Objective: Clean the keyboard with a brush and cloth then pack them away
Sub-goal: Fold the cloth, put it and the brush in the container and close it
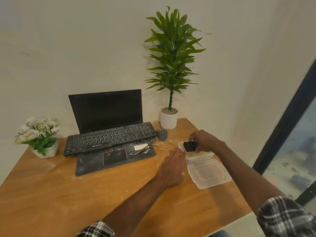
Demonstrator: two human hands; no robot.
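Observation:
A black external keyboard (109, 137) lies tilted across the base of a dusty black laptop (106, 110). To its right stands an open clear plastic container (199, 157) with something pale inside, possibly a cloth. My right hand (204, 141) is over the container, shut on a black brush (190, 145). My left hand (172, 165) rests flat on the table, fingertips against the container's left side. The container's clear lid (209, 173) lies on the table just in front of it.
A grey mouse (162, 134) with its cable sits behind the container. A tall potted plant (169, 117) stands at the back corner, a small white flower pot (42, 139) at the left. White dust speckles the wooden table (68, 194). The table's right edge is close.

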